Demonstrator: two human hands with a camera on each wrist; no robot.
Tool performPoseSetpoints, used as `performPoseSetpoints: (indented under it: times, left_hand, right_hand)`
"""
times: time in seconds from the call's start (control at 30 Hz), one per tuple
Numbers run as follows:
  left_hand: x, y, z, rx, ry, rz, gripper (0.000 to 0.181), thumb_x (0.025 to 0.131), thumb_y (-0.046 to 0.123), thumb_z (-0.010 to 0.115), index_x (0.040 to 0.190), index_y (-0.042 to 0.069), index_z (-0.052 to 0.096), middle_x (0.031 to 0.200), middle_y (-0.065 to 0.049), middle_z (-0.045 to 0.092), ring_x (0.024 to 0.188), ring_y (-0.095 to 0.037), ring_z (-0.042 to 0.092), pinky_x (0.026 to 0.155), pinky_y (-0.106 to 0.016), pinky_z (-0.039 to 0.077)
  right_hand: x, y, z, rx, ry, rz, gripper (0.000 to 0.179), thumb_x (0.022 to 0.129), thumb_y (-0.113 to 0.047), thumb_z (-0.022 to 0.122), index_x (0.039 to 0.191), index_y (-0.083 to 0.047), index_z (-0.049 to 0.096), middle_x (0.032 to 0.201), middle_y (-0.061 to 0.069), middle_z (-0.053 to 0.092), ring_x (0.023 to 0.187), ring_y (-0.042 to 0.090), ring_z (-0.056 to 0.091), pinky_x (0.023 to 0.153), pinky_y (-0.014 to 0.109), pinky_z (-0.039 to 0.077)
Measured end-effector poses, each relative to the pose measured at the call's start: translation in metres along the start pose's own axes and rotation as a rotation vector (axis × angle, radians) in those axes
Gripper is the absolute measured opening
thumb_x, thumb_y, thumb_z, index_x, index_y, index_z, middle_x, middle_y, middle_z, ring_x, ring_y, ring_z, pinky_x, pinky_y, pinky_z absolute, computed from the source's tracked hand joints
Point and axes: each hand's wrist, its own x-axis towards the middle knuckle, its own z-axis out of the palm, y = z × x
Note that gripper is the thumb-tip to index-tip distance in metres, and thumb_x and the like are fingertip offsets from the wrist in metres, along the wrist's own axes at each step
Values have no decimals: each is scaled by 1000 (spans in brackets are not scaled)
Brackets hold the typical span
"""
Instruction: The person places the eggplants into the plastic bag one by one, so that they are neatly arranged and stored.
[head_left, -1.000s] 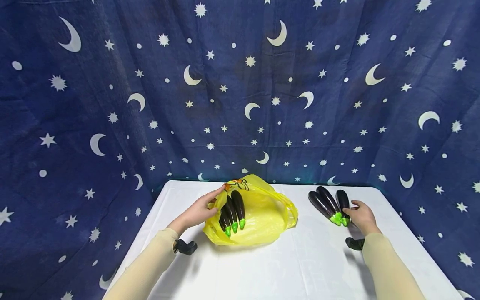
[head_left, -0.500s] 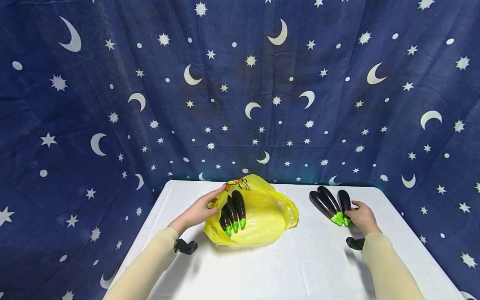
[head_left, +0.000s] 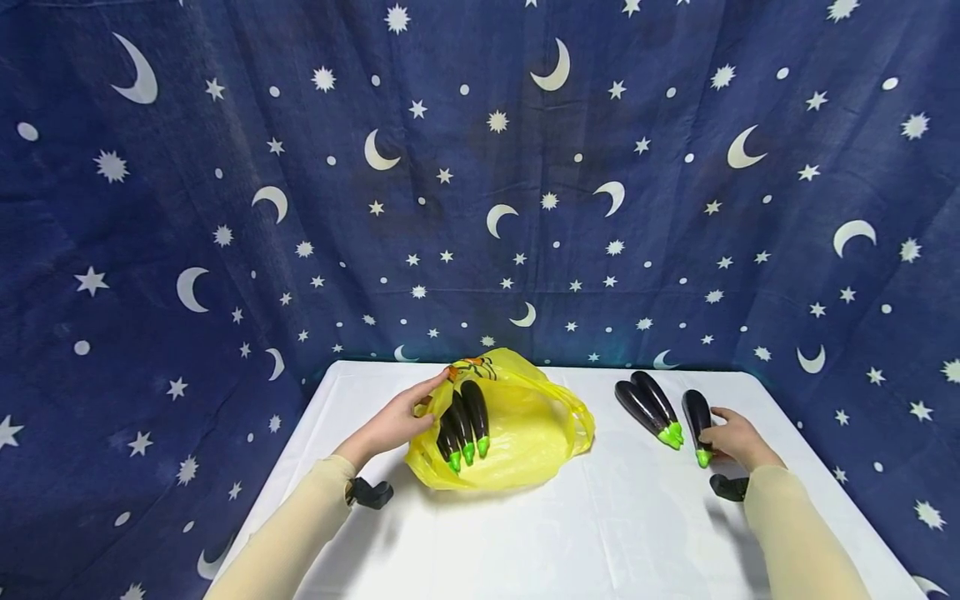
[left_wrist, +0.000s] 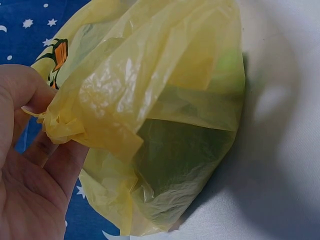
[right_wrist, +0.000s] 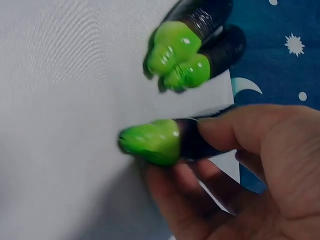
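My left hand (head_left: 399, 421) pinches the gathered edge of a yellow plastic bag (head_left: 525, 433), between thumb and fingers in the left wrist view. The bag's mouth gapes toward me, and several dark eggplants (head_left: 476, 412) with green stem ends lie in its left side. On the right, my right hand (head_left: 738, 437) grips one eggplant (head_left: 697, 418) by its side, thumb on top and fingers beneath, as the right wrist view shows (right_wrist: 157, 142). Two more eggplants (head_left: 649, 404) lie side by side to the left of it, apart from the held one.
A white-covered table (head_left: 517, 542) carries everything. Behind and at both sides hangs a dark blue curtain (head_left: 450, 317) with moons and stars. A black wrist strap mount (head_left: 371, 493) sits below the left hand, another (head_left: 729, 487) below the right.
My right hand has taken hold of the rightmost eggplant and drawn it right and toward me, away from the other two. The left hand and the bag look the same.
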Motion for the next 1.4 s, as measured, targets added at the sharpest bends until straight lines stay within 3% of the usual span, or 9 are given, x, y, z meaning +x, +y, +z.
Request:
performPoseSetpoints:
  times: [0.13, 0.4, 0.6, 0.93, 1.23, 1.4]
  left_hand:
    - [0, 0, 0, 0, -3, 6, 79, 94, 3, 60, 161, 33, 33, 162, 8, 36, 130, -24, 50, 112, -49, 36]
    - [0, -2, 1, -3, -1, 0, 79, 94, 3, 61, 162, 32, 33, 162, 9, 35, 130, -22, 50, 112, -47, 37]
    - [0, -1, 1, -3, -1, -2, 78, 94, 4, 61, 162, 32, 33, 162, 9, 35, 130, -23, 50, 112, -47, 36]
    - [1, -1, 1, -6, -6, -3, 78, 94, 4, 61, 161, 33, 34, 161, 9, 36, 126, -23, 51, 110, -47, 38]
    - [2, -1, 1, -3, -8, -3, 78, 94, 3, 61, 161, 32, 34, 162, 9, 36, 128, -22, 50, 112, -47, 37]
    - [3, -1, 1, -5, -8, 5, 79, 94, 3, 61, 161, 32, 33, 161, 9, 36, 127, -21, 51, 111, -47, 37]
  right_hand:
    - [-9, -2, -5, 16, -79, 19, 90, 89, -2, 59, 155, 15, 1, 115, 41, 54, 88, 32, 67, 78, 48, 59]
    - [-14, 2, -11, -9, -113, 56, 91, 88, -5, 62, 156, 12, 3, 102, 29, 60, 87, 32, 65, 76, 46, 59]
    - [-14, 1, -12, -13, -119, 65, 97, 90, -12, 67, 156, 11, 1, 114, 37, 52, 95, 37, 61, 78, 48, 59]
    - [-12, 5, -11, -5, -107, 68, 101, 90, -11, 73, 158, 8, 0, 126, 44, 41, 106, 47, 57, 79, 50, 58]
    - [-9, 10, -12, 10, -101, 55, 103, 90, -11, 73, 159, 6, -1, 131, 46, 37, 109, 49, 56, 79, 50, 58]
    - [-10, 12, -11, 25, -92, 42, 104, 89, -10, 74, 159, 5, -2, 130, 45, 39, 104, 44, 59, 77, 49, 59]
